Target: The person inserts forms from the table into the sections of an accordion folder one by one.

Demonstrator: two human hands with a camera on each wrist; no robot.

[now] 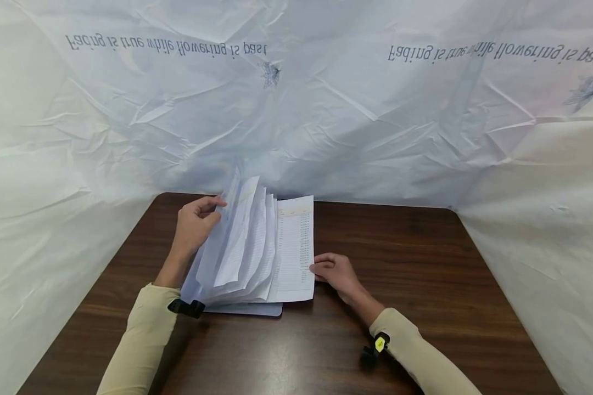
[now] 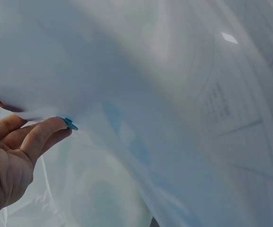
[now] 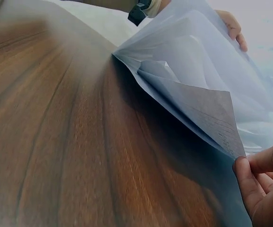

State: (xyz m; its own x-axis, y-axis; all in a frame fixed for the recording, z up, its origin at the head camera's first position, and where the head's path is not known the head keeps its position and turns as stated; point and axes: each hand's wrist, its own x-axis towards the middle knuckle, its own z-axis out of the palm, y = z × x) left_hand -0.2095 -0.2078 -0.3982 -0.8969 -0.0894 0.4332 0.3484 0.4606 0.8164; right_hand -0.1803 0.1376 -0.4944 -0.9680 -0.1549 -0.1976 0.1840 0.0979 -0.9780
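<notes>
A translucent bluish plastic folder (image 1: 237, 309) lies on the table with its upper cover raised toward the left. My left hand (image 1: 196, 222) pinches the edge of that cover (image 2: 141, 94), close to a small blue snap button (image 2: 70, 124). Several printed sheets (image 1: 247, 241) fan out inside the folder, tilted up at their left. Farthest right, one printed sheet (image 1: 294, 247) with columns of figures sticks out beyond the folder. Between thumb and fingers, my right hand (image 1: 337, 272) pinches the right edge of this sheet, also seen in the right wrist view.
The brown wooden table (image 1: 400, 247) extends around the folder. Behind it and at both sides hangs a wrinkled white sheet (image 1: 326, 109) with printed lettering. Black wrist devices (image 1: 186, 308) sit over the beige sleeves.
</notes>
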